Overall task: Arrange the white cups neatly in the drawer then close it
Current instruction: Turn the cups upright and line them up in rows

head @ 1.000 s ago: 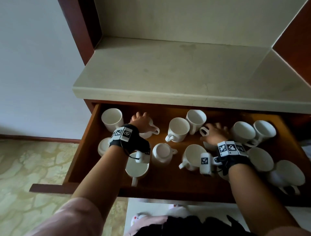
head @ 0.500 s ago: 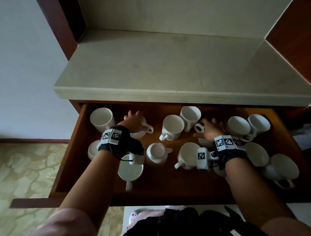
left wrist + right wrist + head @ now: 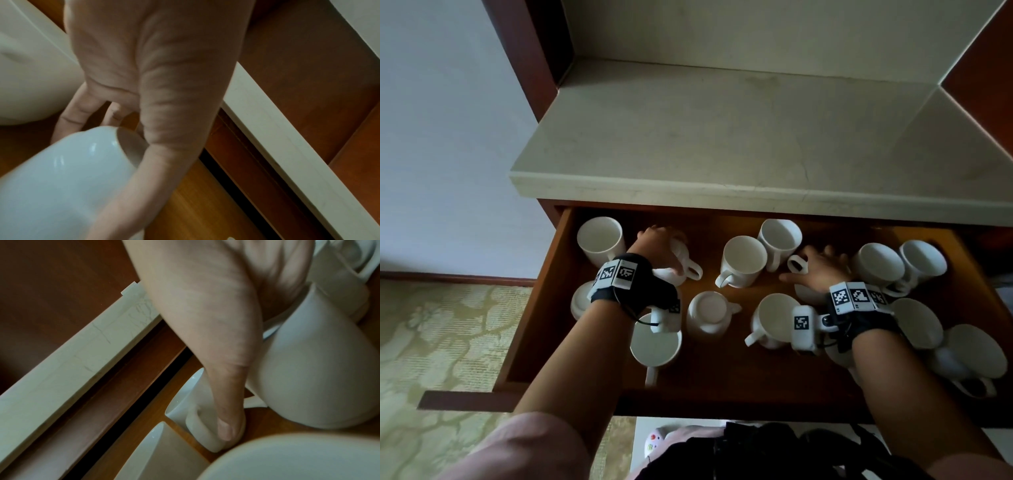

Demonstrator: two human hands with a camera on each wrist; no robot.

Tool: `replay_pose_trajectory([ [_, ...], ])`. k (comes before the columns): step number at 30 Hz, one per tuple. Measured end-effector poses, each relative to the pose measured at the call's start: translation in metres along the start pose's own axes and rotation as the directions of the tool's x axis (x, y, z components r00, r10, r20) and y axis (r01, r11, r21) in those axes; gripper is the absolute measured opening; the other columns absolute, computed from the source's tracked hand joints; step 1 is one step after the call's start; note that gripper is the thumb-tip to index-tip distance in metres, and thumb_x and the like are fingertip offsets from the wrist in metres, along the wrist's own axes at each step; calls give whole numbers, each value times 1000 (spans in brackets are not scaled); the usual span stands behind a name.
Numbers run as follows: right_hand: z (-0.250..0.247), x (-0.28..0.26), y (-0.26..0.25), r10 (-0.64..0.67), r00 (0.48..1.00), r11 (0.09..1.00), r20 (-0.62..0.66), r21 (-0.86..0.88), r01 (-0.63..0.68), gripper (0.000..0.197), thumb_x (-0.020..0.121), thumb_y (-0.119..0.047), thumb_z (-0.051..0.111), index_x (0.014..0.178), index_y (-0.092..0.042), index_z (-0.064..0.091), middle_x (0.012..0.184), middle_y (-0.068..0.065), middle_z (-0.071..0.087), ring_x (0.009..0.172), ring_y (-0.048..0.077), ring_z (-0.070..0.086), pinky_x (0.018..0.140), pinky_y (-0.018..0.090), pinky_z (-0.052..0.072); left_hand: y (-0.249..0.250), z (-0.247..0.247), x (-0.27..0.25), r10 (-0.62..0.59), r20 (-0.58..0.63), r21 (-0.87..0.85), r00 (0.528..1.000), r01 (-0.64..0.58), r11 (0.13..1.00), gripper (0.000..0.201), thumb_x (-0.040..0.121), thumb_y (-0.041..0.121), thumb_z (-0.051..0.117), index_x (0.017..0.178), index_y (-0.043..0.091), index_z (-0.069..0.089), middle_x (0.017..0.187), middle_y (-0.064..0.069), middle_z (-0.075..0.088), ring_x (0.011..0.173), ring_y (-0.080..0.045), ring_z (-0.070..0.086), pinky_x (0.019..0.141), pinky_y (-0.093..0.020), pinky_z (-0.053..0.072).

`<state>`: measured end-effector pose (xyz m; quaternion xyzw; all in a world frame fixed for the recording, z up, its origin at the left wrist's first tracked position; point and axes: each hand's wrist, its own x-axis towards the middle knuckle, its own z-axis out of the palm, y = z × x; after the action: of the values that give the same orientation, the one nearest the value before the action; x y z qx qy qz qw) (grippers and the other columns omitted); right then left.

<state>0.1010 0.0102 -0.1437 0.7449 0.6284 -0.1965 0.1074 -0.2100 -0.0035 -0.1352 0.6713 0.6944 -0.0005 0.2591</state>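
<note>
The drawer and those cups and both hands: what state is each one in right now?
drawer: pulled open.
cup under left hand: tipped on its side, gripped.
left hand: holds that tipped cup.
cup under right hand: on its side, handle toward the left.
right hand: rests over that cup, thumb beside its handle.
back-left cup: upright, mouth up.
centre cup: upside down.
front-left cup: upright, handle toward the front.

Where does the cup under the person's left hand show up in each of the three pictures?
Head view: the cup lies in the back left of the drawer, under the left hand.
Left wrist view: bottom left, on its side.
Right wrist view: not in it.
Shared landmark: the pale countertop edge.
</note>
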Motion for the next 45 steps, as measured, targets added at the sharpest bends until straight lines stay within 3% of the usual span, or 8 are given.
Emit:
replay_pose_trajectory([
  [9, -1, 0, -1, 1, 1000, 1000, 10, 12, -1, 79, 74, -62, 65, 137, -25, 33, 146, 12, 22, 135, 41, 20, 107, 55, 28, -4, -10, -3, -186, -28, -247, 982, 173, 954, 78, 63, 42, 83, 130, 25, 48, 124, -8, 56, 113, -27, 54, 82, -32, 52],
  [16, -2, -1, 0, -6, 1000, 1000, 16, 30, 5, 80, 75, -62, 64, 139, -25, 32, 149, 12, 19, 137, 41, 17, 109, 54, 27, -14, -17, -15, -329, 129, -660, 935, 329, 676, 87, 48, 71, 72, 113, 15, 60, 97, -11, 69, 86, -28, 66, 80, -38, 56],
  [19, -3, -1, 0, -8, 1000, 999, 19, 39, 7, 77, 76, -60, 63, 138, -25, 32, 149, 12, 19, 137, 41, 17, 109, 54, 27, -18, -23, -26, -296, 230, -776, 927, 358, 519, 56, 65, 56, 75, 95, 9, 66, 85, -15, 69, 79, -30, 66, 77, -33, 54],
  [23, -4, -1, 1, -10, 1000, 999, 17, 46, 9, 72, 78, -61, 61, 135, -25, 36, 147, 11, 22, 136, 40, 18, 108, 53, 29, -46, -7, -11, -299, 273, -836, 914, 380, 396, 77, 41, 59, 86, 99, 10, 69, 110, -23, 67, 95, -36, 67, 90, -55, 52],
  [32, -6, -1, 0, -17, 1000, 999, 21, 38, 17, 66, 79, -55, 63, 132, -23, 39, 142, 11, 29, 132, 39, 24, 104, 50, 34, -23, -34, -44, -151, 293, -882, 944, 328, 338, 41, 90, 38, 55, 109, 2, 57, 92, -28, 63, 67, -39, 67, 56, -42, 57],
  [36, -6, -2, -1, -7, 1000, 1000, 14, 27, 7, 63, 80, -53, 64, 131, -24, 40, 140, 10, 31, 129, 38, 27, 103, 50, 35, -18, -37, -47, -113, 282, -912, 953, 303, 277, 26, 87, 34, 62, 101, 12, 64, 94, -21, 68, 75, -37, 69, 65, -48, 59],
  [42, -5, -1, -2, 1, 1000, 1000, 2, -4, -1, 64, 81, -51, 63, 134, -24, 38, 142, 11, 29, 130, 39, 27, 104, 50, 34, -22, -40, -44, 40, 440, -868, 897, 413, 277, 110, 43, 35, 93, 135, 8, 40, 112, -27, 60, 95, -39, 66, 75, -50, 57],
  [45, -4, -1, -2, 7, 1000, 1000, -1, -12, -7, 65, 81, -51, 63, 135, -25, 38, 143, 11, 29, 131, 39, 27, 105, 51, 34, -8, -43, -60, 46, 372, -893, 927, 344, 291, 72, 61, 33, 85, 115, 0, 51, 89, -25, 70, 79, -35, 71, 73, -48, 58],
])
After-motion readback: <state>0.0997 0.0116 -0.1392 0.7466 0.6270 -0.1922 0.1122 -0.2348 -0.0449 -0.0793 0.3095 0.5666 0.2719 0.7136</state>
